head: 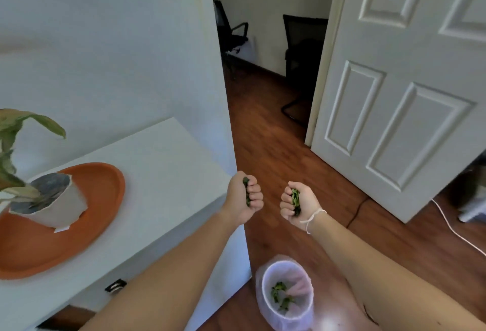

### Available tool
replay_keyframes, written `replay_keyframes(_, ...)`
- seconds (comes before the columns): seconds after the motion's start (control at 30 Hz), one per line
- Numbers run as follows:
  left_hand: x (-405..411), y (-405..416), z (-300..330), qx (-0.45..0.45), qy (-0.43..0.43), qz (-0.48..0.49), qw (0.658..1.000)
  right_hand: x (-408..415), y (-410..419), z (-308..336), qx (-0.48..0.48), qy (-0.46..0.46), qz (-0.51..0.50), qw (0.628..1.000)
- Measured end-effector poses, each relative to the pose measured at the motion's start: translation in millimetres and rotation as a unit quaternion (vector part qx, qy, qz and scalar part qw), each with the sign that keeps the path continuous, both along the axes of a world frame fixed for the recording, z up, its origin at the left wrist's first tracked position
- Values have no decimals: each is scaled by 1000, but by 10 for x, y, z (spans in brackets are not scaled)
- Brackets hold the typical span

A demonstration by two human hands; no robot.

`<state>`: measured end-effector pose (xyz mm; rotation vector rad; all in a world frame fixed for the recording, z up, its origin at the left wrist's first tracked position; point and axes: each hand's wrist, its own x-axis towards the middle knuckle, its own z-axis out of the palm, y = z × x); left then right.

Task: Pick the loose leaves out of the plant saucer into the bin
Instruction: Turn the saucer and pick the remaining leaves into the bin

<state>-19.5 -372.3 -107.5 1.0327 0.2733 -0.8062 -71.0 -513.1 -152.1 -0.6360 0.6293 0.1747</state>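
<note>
My left hand (243,198) is closed into a fist around dark green leaves, just past the right corner of the white cabinet. My right hand (295,203) is beside it, also fisted on a clump of green leaves, with a white string around the wrist. Both hands hover over the wooden floor, farther from me than the bin. The bin (286,292) stands on the floor at the bottom, lined with a pale plastic bag, with several green leaves inside. The orange saucer (100,204) lies on the cabinet at the left with a potted plant (50,199) standing on it.
The white cabinet (168,173) fills the left side, with a white wall behind it. An open white panelled door (399,88) stands to the right. A white cable (455,230) trails across the wooden floor. Two black chairs sit in the far room.
</note>
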Motion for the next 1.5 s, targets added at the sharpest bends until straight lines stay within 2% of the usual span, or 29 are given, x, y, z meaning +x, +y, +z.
replay_keyframes(0.3,-243,-724,-658,54,103,-73,990,-480,-633,-659,9,89,-79,993)
replay_keyframes(0.53,-329,-874,-1470,127,177,-96,971,-782,-604,-1411,20,181,-135,974)
replay_keyframes(0.8,-427,-823,-2919,231,227,-87,942,-940,-356,-2791,71,271,-183,942)
replay_keyframes(0.93,-430,-819,-3727,230,246,-71,939,-922,-259,-3569,111,284,-232,924)
replay_keyframes(1.13,-411,-803,-4675,215,262,-96,936,-864,-186,-4465,98,315,-256,909)
replay_keyframes(1.3,-392,-829,-4970,266,249,-150,919,-809,-160,-4730,86,328,-209,917)
replay_keyframes(1.5,-354,-860,-5093,270,256,-159,915,-753,-140,-4981,105,362,-214,901)
